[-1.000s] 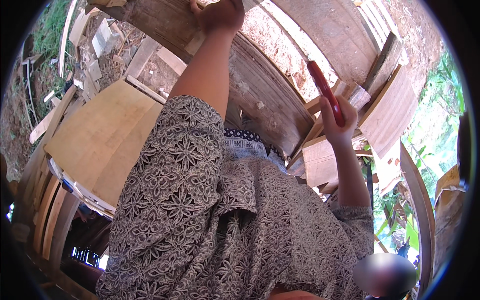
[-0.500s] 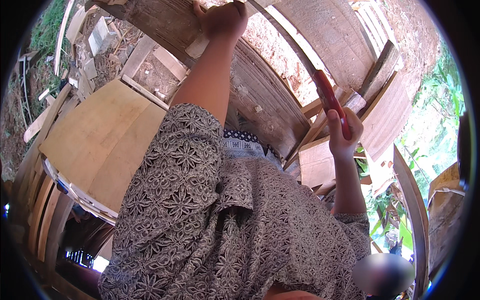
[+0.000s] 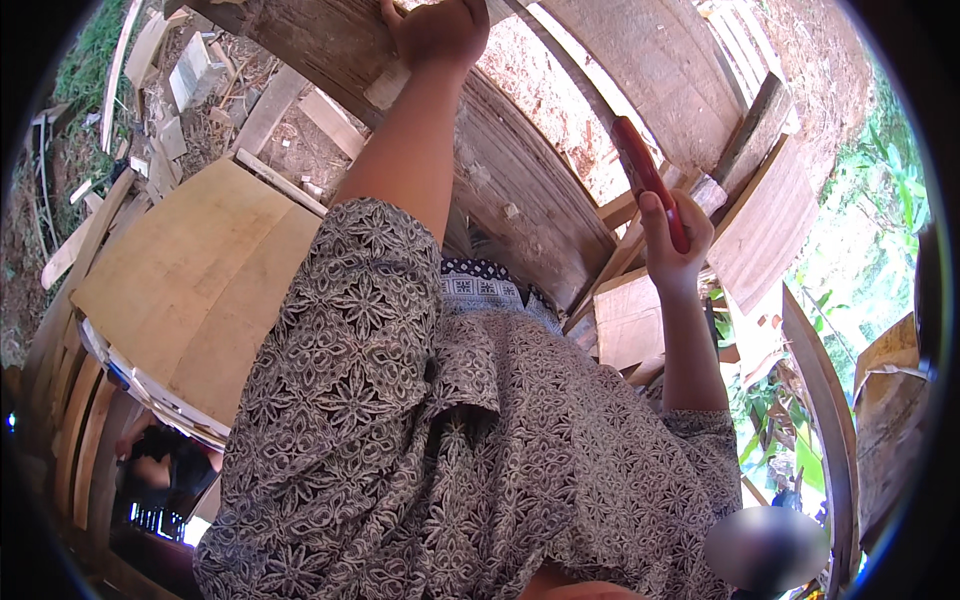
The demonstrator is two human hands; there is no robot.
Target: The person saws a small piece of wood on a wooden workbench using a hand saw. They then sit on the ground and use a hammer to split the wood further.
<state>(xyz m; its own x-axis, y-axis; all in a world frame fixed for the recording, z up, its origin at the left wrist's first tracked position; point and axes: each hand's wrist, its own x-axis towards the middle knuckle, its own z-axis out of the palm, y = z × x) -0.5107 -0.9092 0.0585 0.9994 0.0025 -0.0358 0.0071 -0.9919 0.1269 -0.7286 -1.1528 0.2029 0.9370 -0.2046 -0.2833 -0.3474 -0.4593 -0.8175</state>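
Note:
My right hand point(image 3: 678, 238) is closed around the red handle of a handsaw point(image 3: 632, 148), its thumb lying along the grip. The saw's long, narrow dark blade runs away up and left toward the top edge. My left hand point(image 3: 438, 35) bears down on a broad, weathered wooden plank point(image 3: 520, 165) at the top, its fingers curled and partly cut off by the picture's edge. That plank slants from upper left to lower right in front of me. Where the blade meets wood is out of sight.
A pale plywood sheet point(image 3: 190, 285) stands to the left. Wood offcuts point(image 3: 190, 75) litter the ground at the far left. A wide board point(image 3: 650, 70) lies beyond the blade, and short wood pieces point(image 3: 630, 320) sit below my right hand. Someone in dark clothing point(image 3: 165, 465) shows at lower left.
My right hand and the saw have slid a little away from me, up and left. My left hand stays on the plank. The view has shifted slightly, and a person shows more at lower left.

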